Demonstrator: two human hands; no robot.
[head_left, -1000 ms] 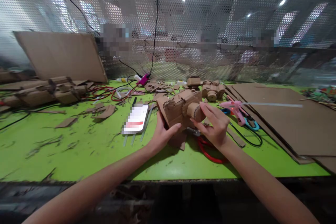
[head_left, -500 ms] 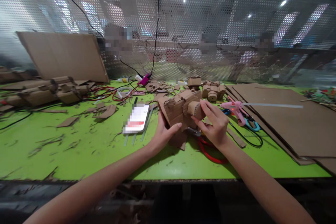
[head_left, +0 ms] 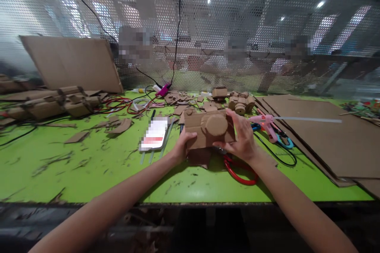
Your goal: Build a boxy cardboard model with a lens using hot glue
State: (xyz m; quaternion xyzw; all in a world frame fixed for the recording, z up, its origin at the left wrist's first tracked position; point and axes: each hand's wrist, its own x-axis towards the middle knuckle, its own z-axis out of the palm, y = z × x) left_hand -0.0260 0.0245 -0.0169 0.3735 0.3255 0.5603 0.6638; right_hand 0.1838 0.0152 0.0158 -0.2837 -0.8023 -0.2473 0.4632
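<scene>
Between my hands, a little above the table, is a cardboard model camera (head_left: pixel 196 124), its round lens disc facing up toward me. My left hand (head_left: pixel 181 146) grips its left end, thumb on the front face. My right hand (head_left: pixel 242 136) is closed on the right end, with the thumb along the lower edge and fingers at the top corner. Below it lie a brown cardboard piece (head_left: pixel 198 158) and red-handled scissors (head_left: pixel 242 178), their blades partly hidden. A pink glue gun (head_left: pixel 268 124) with a long glue stick rests right of my right hand.
A phone (head_left: pixel 154 134) lies on glue sticks at the left. Another cardboard camera (head_left: pixel 240 104) stands behind. Large cardboard sheets (head_left: pixel 323 138) cover the right side. Scraps (head_left: pixel 118 125), cables and several cardboard models (head_left: pixel 50 104) sit left, before a perforated metal screen (head_left: pixel 202 27).
The cardboard camera has been turned so its lens face points up toward me. My right hand has moved from the lens to the camera's right end.
</scene>
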